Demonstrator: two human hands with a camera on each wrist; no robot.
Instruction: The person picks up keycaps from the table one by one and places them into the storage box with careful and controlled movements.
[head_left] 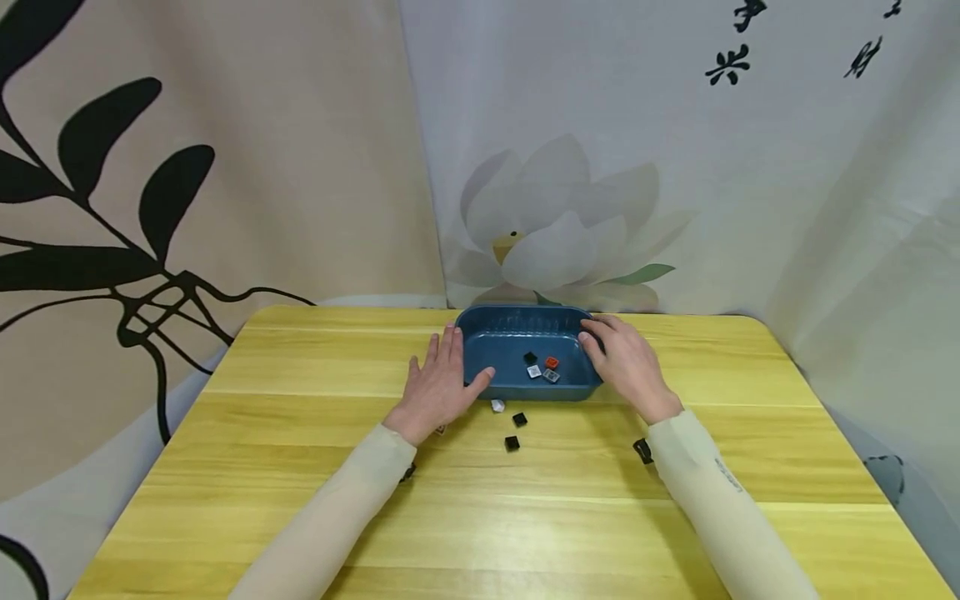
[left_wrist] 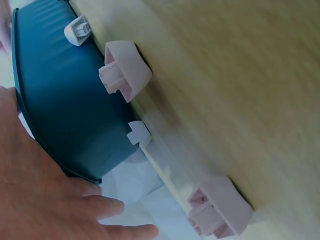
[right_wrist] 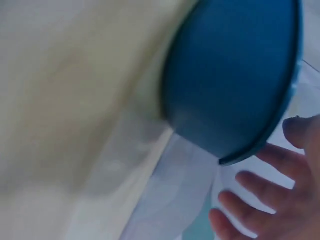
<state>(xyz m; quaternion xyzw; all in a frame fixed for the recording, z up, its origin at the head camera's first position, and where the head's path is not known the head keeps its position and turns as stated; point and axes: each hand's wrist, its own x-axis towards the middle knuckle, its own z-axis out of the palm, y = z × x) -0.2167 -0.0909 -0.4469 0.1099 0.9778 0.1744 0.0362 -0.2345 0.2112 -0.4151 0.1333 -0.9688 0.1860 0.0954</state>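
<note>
A blue rectangular dish (head_left: 517, 393) stands at the far side of the table with several small keycaps inside, among them an orange keycap (head_left: 552, 362) and a white keycap (head_left: 533, 372). My left hand (head_left: 441, 385) lies along its left end, fingers straight, thumb over the front left corner. At the right end is my right hand (head_left: 628, 367), fingers loosely bent by the rim; the right wrist view shows them spread apart. On the table before the dish are a white keycap (head_left: 497, 406) and two black keycaps (head_left: 520, 419). Another small piece (head_left: 440, 430) is partly hidden by my left wrist.
The wooden table (head_left: 570, 533) ends just behind the dish. Beyond it hangs a pale curtain (head_left: 315, 167) with printed leaves and a flower. Both wrists wear dark camera straps. Keycaps (left_wrist: 126, 70) stand close to the dish wall in the left wrist view.
</note>
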